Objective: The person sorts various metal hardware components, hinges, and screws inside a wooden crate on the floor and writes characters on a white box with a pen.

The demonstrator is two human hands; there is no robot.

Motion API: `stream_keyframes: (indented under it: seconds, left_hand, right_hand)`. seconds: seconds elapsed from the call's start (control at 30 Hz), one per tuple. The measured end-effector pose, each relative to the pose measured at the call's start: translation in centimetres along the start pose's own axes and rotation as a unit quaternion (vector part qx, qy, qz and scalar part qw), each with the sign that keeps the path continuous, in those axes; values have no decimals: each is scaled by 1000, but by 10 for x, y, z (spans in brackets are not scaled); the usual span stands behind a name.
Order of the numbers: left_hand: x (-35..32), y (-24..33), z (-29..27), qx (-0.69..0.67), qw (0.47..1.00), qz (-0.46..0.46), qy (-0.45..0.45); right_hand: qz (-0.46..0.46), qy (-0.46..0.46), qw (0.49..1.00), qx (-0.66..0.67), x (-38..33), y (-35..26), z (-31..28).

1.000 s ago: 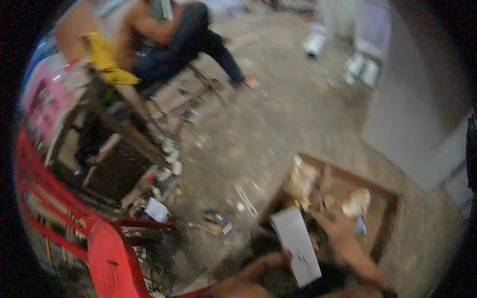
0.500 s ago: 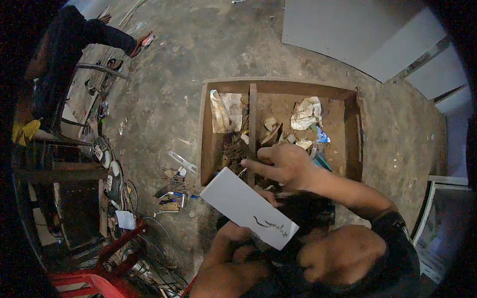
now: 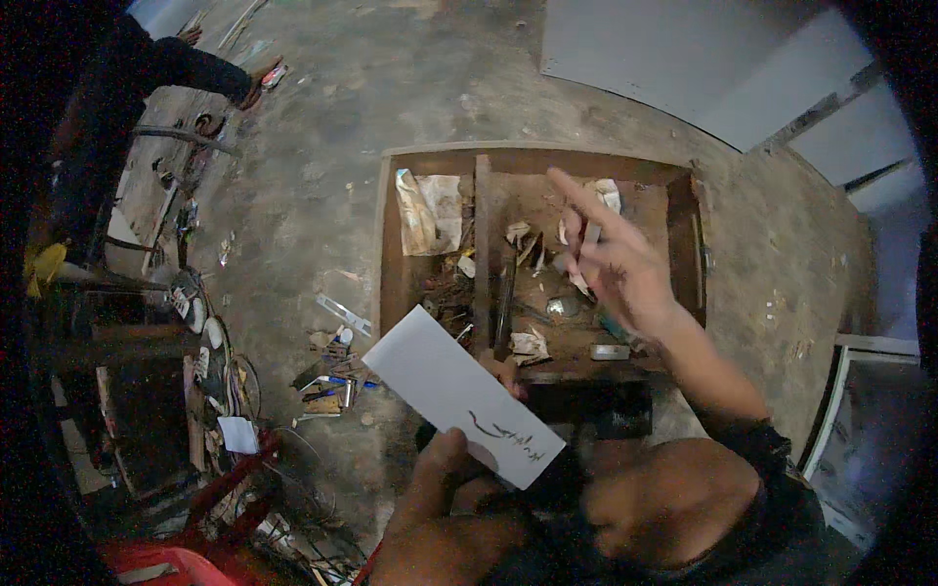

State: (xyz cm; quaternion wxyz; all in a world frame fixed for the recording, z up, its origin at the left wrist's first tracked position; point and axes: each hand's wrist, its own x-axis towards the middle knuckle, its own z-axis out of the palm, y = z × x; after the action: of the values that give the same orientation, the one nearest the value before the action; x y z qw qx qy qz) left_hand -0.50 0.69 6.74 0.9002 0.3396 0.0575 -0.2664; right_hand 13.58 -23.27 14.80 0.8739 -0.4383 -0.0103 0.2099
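Observation:
My left hand (image 3: 445, 459) grips a white oblong box (image 3: 459, 391) with dark handwritten strokes on one end. Its thumb lies on top, and fingertips show at the far edge. Over the right compartment of a wooden drawer (image 3: 481, 225) hovers my right hand (image 3: 625, 269), with the index finger stretched out and the other fingers curled. A small greyish piece seems to sit between those fingers, too blurred to name. Beneath it the drawer holds crumpled paper (image 3: 529, 346), a dark rod (image 3: 505, 303), a small pale block (image 3: 610, 352) and dirt. A folded paper wrapper (image 3: 415, 215) lies in the left compartment.
Left of the drawer, a pile of small tools and scraps (image 3: 337, 381) lies on the concrete floor. A red plastic chair (image 3: 176, 566) stands at lower left, near shoes (image 3: 200, 322) and cables. Another person's hand (image 3: 259, 83) rests at upper left. Pale panels (image 3: 674, 68) stand at upper right.
My right hand has moved from the divider to the right and farther over the right compartment, turning as it went. The white box stays in my left hand. The view has shifted slightly.

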Motion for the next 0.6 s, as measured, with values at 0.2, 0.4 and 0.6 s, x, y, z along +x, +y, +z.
stream_keyframes:
  seconds: [0.2,0.4,0.6]
  left_hand:
    - [14,-16,-13,43,997,30,-64]
    - [31,-36,-36,105,988,48,-102]
    - [2,3,30,82,980,160,-86]
  right_hand:
    - [-53,-15,997,-45,-10,-24,-11]
    - [-90,54,994,-7,-4,-17,-8]
    - [-103,82,991,-39,-6,-15,-7]
